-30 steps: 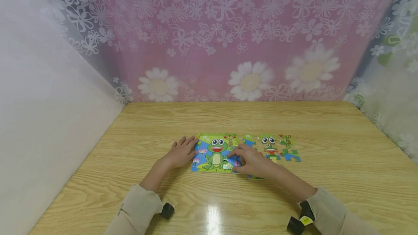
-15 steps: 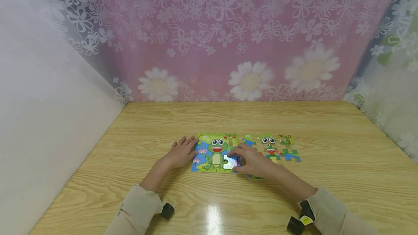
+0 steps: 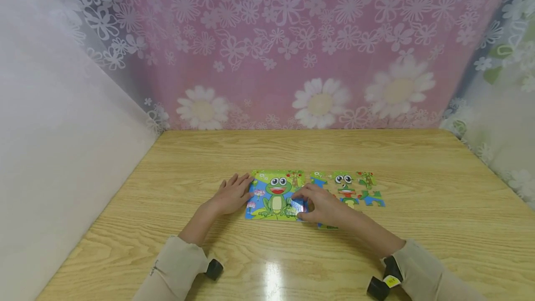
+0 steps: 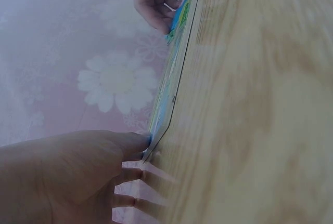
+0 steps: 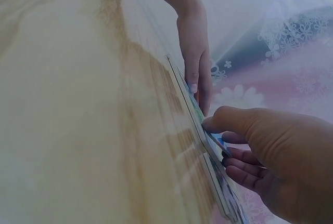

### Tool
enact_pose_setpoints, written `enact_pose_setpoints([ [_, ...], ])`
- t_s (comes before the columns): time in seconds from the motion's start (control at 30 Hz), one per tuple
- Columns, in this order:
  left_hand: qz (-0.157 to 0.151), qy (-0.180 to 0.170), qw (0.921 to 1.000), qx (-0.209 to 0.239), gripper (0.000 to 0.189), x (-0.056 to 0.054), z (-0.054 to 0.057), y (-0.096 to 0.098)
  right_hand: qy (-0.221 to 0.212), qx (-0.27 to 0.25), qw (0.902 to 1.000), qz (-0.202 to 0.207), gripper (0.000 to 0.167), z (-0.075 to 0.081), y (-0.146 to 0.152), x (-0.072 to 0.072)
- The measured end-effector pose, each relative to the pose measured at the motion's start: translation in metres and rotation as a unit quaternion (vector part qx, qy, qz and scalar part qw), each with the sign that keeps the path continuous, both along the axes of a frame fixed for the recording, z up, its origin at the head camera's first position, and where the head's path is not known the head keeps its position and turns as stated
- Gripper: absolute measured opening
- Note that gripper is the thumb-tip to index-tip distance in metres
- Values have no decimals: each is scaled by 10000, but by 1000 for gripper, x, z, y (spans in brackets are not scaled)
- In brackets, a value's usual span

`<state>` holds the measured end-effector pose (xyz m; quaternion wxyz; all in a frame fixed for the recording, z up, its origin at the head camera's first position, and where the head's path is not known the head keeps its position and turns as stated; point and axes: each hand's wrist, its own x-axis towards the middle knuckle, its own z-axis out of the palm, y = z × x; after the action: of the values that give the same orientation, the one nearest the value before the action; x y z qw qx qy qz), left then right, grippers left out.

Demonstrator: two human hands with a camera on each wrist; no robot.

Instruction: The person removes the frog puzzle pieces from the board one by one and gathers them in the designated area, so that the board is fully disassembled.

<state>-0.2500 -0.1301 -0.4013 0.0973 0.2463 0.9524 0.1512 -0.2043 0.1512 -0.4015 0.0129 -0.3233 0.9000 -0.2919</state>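
Note:
A frog picture puzzle (image 3: 277,203) lies flat at the middle of the table. My left hand (image 3: 231,197) rests at its left edge, fingers extended; in the left wrist view the thumb touches the board's corner. At the lower right of the picture, my right hand (image 3: 326,206) pinches a puzzle piece (image 3: 296,206) between thumb and fingers. In the right wrist view this piece (image 5: 218,144) looks tilted, one edge raised off the board. The right hand covers part of the picture's right side.
Right of the frog picture lie loose puzzle pieces (image 3: 372,199), some showing frog eyes (image 3: 343,179) and a tree; the right hand and forearm hide some. The wooden table (image 3: 200,152) ends at a flowered pink curtain (image 3: 259,59) behind, with a white cloth on the left.
Both hands stay in the same place. The glare on the pinched puzzle piece brightens, then fades, so its tilt shifts slightly.

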Motion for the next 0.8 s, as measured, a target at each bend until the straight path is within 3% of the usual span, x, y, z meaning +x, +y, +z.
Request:
enact_pose_setpoints([
  [0.3,41,-10,10000,-18,54,1,0,2,191,129,9997,-51,35,1,1,-1],
  [0.6,-1,8,10000,-44,55,0,1,2,496,-119,9987,86,32,6,14,-6],
  [0.8,-26,-17,10000,-29,54,0,0,0,482,-289,9984,18,33,11,28,-2],
])
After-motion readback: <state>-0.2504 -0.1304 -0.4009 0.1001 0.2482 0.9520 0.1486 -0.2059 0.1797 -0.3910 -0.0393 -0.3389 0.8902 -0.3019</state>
